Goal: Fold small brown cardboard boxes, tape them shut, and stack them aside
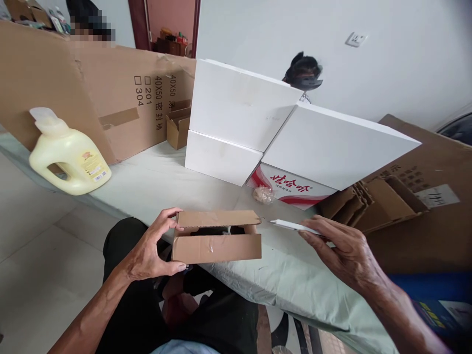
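Note:
My left hand [153, 248] grips the left end of a small brown cardboard box [217, 248], fingers on its far flap and thumb low on the near side. The box sits at the table's near edge. Its two top flaps stand slightly apart, and dark contents show through the gap. Clear tape shows on the near flap. In my right hand [337, 246] is a slim white utility knife [289, 225], its pointed tip aimed left at the box. The tip is a short way from the box's right end, not touching it.
White boxes [239, 108] stand across the table [162, 172], with a small clear plastic bundle [263, 194] before them. A yellow jug [73, 157] stands left. Large cartons [129, 98] flank the table. Flattened cardboard [391, 201] leans right. People's heads show beyond the boxes.

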Motion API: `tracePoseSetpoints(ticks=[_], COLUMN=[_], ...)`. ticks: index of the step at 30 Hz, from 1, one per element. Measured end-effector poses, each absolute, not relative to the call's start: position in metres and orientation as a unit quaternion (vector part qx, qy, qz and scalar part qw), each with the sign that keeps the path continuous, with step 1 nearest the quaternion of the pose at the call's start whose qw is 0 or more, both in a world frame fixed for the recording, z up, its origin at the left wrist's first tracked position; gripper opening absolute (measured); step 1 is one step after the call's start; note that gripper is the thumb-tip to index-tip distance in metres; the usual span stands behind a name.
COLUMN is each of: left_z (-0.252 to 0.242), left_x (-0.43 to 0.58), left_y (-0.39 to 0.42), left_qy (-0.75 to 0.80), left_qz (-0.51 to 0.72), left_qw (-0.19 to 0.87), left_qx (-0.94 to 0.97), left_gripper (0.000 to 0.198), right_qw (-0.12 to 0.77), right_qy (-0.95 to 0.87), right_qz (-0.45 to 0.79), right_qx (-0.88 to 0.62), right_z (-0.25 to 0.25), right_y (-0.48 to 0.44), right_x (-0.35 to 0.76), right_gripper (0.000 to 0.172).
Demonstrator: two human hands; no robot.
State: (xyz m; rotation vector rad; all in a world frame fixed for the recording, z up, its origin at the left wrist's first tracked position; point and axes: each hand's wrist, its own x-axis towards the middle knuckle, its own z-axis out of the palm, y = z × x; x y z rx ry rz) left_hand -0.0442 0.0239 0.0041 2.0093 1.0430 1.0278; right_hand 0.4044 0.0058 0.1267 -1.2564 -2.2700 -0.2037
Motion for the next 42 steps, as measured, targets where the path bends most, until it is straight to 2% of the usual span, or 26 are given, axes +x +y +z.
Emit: tracePoseSetpoints(ticks=[2,4,7,10,12,15,20,22,25,27,30,33,38,42], left_z=[0.007,0.012,0.02,0.028,0.031,0.037,0.056,0.068,0.085,0.09,0.085,0.068,0.049,0.058], left_x=[-0.043,-0.043,-0.043,-0.043,-0.044,-0.045,-0.048,-0.045,-0.038,-0.034,-0.038,-0.049,-0.059,-0.062], left_y=[0.023,0.022,0.021,0.021,0.021,0.023,0.032,0.038,0.046,0.05,0.053,0.056,0.063,0.07], left_qy=[0.39,0.39,0.399,0.41,0.417,0.422,0.441,0.445,0.428,0.412,0.412,0.417,0.4,0.386], left_qz=[0.376,0.357,0.336,0.314,0.298,0.271,0.16,0.108,0.043,0.011,0.002,0.042,0.136,0.122], left_qw=[0.309,0.304,0.306,0.308,0.304,0.295,0.257,0.235,0.221,0.22,0.223,0.227,0.234,0.301], left_qx=[0.782,0.792,0.796,0.799,0.803,0.813,0.845,0.857,0.875,0.884,0.883,0.879,0.876,0.863], left_gripper=[0.059,0.064,0.087,0.105,0.11,0.114,0.12,0.125,0.128,0.12,0.106,0.102,0.099,0.107], right_qw=[0.302,0.32,0.311,0.321,0.355,0.395,0.302,0.269,0.242,0.227,0.204,0.201,0.251,0.303], right_qy=[-0.795,-0.768,-0.762,-0.76,-0.742,-0.74,-0.878,-0.899,-0.916,-0.927,-0.939,-0.94,-0.926,-0.903], right_qz=[-0.062,-0.086,-0.107,-0.105,-0.107,-0.099,-0.023,-0.003,0.024,0.028,-0.003,-0.061,-0.105,-0.074], right_qx=[-0.522,-0.548,-0.557,-0.555,-0.559,-0.535,-0.371,-0.346,-0.319,-0.296,-0.276,-0.268,-0.261,-0.297], right_z=[0.083,0.026,-0.053,-0.083,-0.07,-0.018,0.06,0.074,0.081,0.081,0.076,0.07,0.061,0.058], right_y=[0.0,-0.006,-0.014,-0.017,-0.016,-0.01,0.002,0.008,0.016,0.019,0.023,0.026,0.029,0.027], right_x=[0.422,0.429,0.426,0.419,0.411,0.385,0.326,0.311,0.303,0.303,0.304,0.305,0.306,0.305], right_gripper=[0.021,0.027,0.033,0.028,0.026,0.029,0.056,0.057,0.045,0.041,0.047,0.053,0.054,0.055])
